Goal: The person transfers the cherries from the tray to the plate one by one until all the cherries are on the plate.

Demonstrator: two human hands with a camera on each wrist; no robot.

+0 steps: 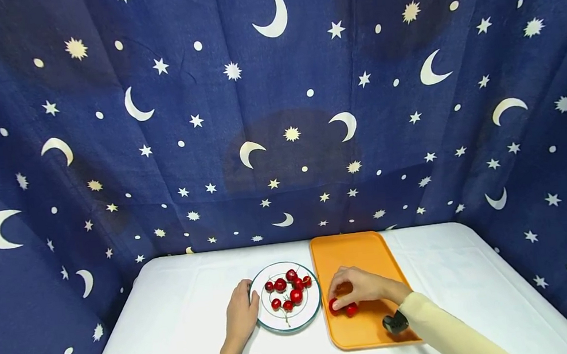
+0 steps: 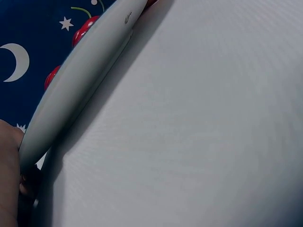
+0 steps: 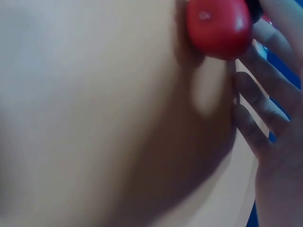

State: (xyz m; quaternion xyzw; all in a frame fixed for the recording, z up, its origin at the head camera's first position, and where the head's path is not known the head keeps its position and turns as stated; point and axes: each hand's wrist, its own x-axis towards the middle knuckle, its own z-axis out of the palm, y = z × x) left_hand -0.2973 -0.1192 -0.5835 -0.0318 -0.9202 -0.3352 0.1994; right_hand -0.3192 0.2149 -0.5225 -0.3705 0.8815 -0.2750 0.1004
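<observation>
My left hand (image 1: 241, 314) grips the left rim of a white plate (image 1: 303, 319) with a dark green edge. Several red cherries (image 1: 296, 296), some with stems, lie on the plate; in the left wrist view a few peek over its underside (image 2: 85, 80). Over the front part of an orange tray (image 1: 353, 250), my right hand (image 1: 358, 284) pinches a red cherry (image 1: 333, 306) between thumb and fingers. A second cherry (image 1: 351, 309) lies on the tray just under that hand. The right wrist view has one cherry (image 3: 220, 28) up close, with the fingers behind it.
The plate and the tray stand side by side on a white-covered table (image 1: 175, 327). A dark blue curtain (image 1: 274, 85) with moons and stars hangs behind and at both sides. Each wrist wears a black device (image 1: 395, 323).
</observation>
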